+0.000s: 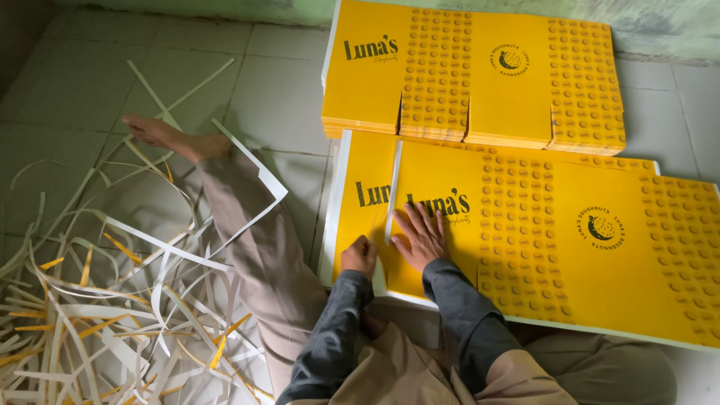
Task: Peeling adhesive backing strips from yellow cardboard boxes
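A large yellow printed sheet [570, 247] with a white border lies on top of a stack on the tiled floor in front of me. My right hand [421, 234] presses flat on it, fingers spread. My left hand [360, 255] is closed on the near end of a narrow white strip [393, 187] that stands up from the sheet's left part and runs away from me. Whether the strip is fully free of the sheet cannot be told.
A second stack of yellow die-cut sheets [472, 75] lies farther back by the wall. A heap of white and yellow paper strips [112, 300] covers the floor at left. My left leg [247, 240] stretches out, its bare foot [154, 133] among the strips.
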